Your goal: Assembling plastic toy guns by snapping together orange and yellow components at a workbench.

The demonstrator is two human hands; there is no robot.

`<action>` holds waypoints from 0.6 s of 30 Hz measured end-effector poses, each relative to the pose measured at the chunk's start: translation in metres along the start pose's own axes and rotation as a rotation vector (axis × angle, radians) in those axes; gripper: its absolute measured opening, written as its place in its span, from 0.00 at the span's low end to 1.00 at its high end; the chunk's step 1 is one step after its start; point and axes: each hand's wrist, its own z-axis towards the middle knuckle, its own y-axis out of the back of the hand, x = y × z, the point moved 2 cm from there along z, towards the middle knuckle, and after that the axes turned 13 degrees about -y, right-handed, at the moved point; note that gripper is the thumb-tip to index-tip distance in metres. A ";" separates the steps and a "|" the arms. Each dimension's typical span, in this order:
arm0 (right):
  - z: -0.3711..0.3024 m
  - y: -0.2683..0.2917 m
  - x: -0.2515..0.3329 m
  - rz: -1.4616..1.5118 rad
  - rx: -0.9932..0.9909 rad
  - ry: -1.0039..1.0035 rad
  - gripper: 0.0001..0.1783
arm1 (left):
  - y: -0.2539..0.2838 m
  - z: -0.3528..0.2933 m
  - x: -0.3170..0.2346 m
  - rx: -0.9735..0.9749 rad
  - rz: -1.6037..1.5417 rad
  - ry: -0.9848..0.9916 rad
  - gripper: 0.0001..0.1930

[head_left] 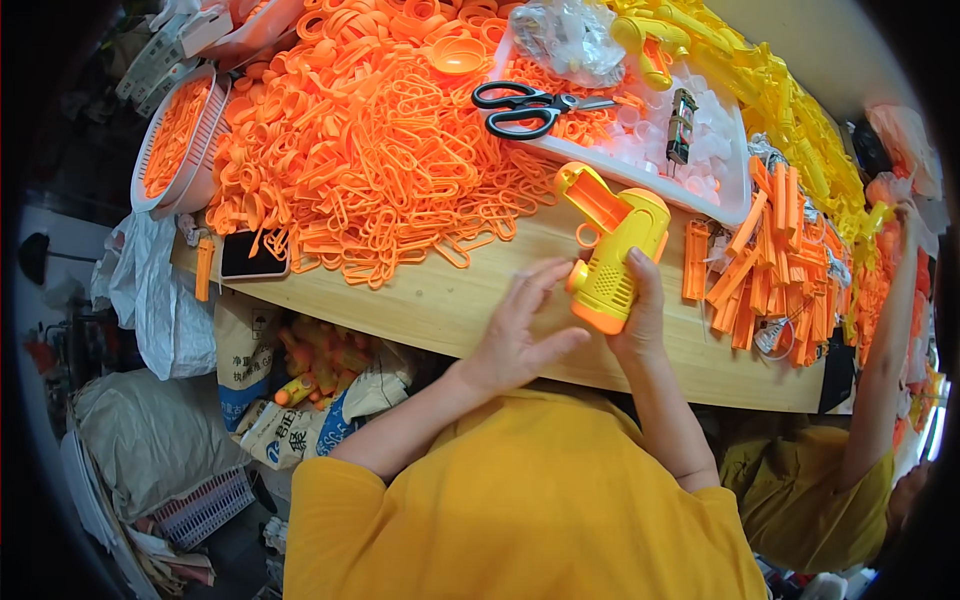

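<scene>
A yellow and orange plastic toy (622,265), shaped like a stubby gun, is held upright in my right hand (643,318). Its yellow body has a grid of small holes and an orange end. An orange trough-shaped flap (598,200) sticks out at the upper left of the body. My left hand (515,335) has its fingers spread. Its fingertips are close to the orange knob (577,277) on the toy's side; I cannot tell whether they touch. Beyond the toy lie black-handled scissors (530,108), across the rim of a white tray (735,195).
Orange rings and loops (370,150) form a big heap at the back left. Orange strips (760,270) and yellow shells (800,130) pile up at right. A phone (252,256) lies by the left edge. Another person's arm (890,330) reaches in at far right.
</scene>
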 end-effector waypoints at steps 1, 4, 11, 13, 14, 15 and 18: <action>-0.002 0.004 0.005 -0.058 -0.005 -0.026 0.29 | 0.014 0.005 -0.005 0.008 0.213 -0.044 0.25; -0.006 0.004 0.020 -0.207 0.046 -0.081 0.30 | 0.061 -0.001 0.015 -0.042 0.568 -0.032 0.14; 0.004 0.007 0.019 -0.678 0.013 -0.229 0.35 | 0.089 -0.003 0.029 0.104 0.787 0.068 0.13; 0.009 0.003 0.022 -0.778 0.075 -0.230 0.34 | 0.088 -0.001 0.032 0.120 0.789 0.056 0.13; 0.012 0.001 0.024 -0.876 0.136 -0.231 0.34 | 0.088 -0.001 0.034 0.135 0.785 0.072 0.13; 0.014 -0.002 0.028 -0.986 0.131 -0.240 0.32 | 0.088 0.000 0.035 0.149 0.781 0.086 0.13; 0.025 -0.005 0.033 -1.272 0.117 -0.120 0.30 | 0.091 0.006 0.033 0.188 0.772 0.053 0.12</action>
